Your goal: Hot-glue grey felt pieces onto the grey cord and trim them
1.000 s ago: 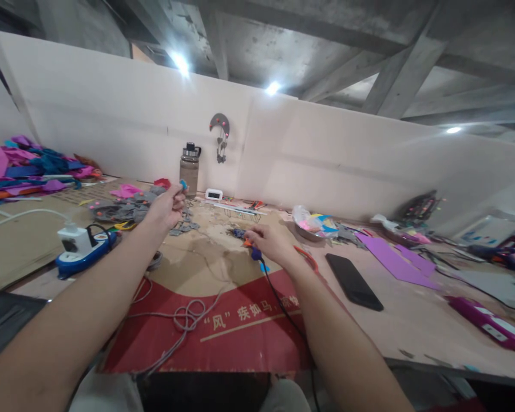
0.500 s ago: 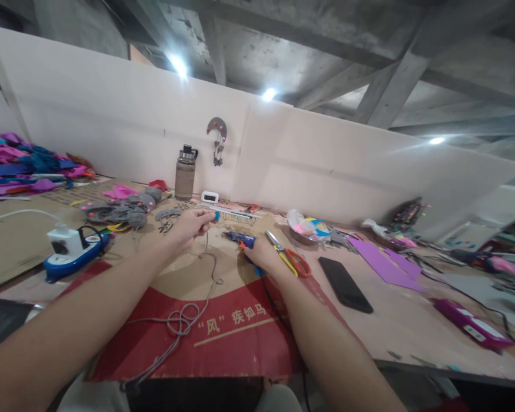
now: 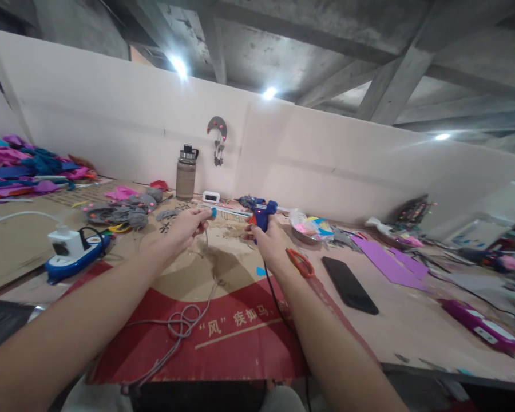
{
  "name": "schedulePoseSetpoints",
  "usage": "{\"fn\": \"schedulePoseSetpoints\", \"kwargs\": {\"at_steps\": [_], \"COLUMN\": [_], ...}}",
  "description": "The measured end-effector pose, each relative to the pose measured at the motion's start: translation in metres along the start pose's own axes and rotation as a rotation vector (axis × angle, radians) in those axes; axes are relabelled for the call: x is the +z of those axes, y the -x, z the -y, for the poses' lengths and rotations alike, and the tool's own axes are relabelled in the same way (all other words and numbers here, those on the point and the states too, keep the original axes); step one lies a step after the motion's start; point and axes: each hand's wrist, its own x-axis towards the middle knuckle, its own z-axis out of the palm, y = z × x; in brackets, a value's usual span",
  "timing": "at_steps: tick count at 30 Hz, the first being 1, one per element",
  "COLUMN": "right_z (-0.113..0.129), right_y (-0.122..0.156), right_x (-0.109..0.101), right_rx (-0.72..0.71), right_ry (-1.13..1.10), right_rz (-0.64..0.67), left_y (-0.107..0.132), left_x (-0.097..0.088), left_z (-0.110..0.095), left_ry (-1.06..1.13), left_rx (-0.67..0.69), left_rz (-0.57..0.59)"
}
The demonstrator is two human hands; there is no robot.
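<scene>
My right hand [image 3: 269,243] is wrapped round the grip of a blue glue gun [image 3: 260,210], lifted off the table with its nozzle pointing left. Its black cord [image 3: 278,303] runs down along my right forearm. My left hand [image 3: 189,225] pinches a small blue piece [image 3: 213,213] and a grey cord [image 3: 184,320] that hangs down and loops on the cardboard. The gun's nozzle is a short way right of the blue piece.
Red-handled scissors [image 3: 300,263] and a black phone [image 3: 349,277] lie right of my right hand. A power strip [image 3: 71,249] sits at the left, grey felt shapes [image 3: 120,212] and a bottle [image 3: 186,171] behind. Purple sheets [image 3: 388,263] and a bowl of scraps [image 3: 309,226] are at the right.
My right hand has picked the glue gun up from the table and raised it. My left hand came down from the left toward the centre with the blue piece.
</scene>
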Motion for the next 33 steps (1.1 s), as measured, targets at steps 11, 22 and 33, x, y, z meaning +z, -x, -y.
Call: {"fn": "schedulePoseSetpoints", "kwargs": {"at_steps": [11,22,33], "right_z": [0.011,0.016,0.016], "right_y": [0.024,0.025,0.026], "right_x": [0.012,0.011,0.012], "right_rx": [-0.210,-0.273,-0.270], "right_ry": [0.243,0.534,0.645], "right_rz": [0.179,0.162,0.144], "left_y": [0.000,0.000,0.003], "left_x": [-0.001,-0.002,0.001], "left_z": [-0.001,-0.002,-0.003], "left_ry": [0.036,0.001,-0.020], "left_rx": [0.012,0.024,0.053], "left_rz": [-0.041,-0.021,-0.021]}}
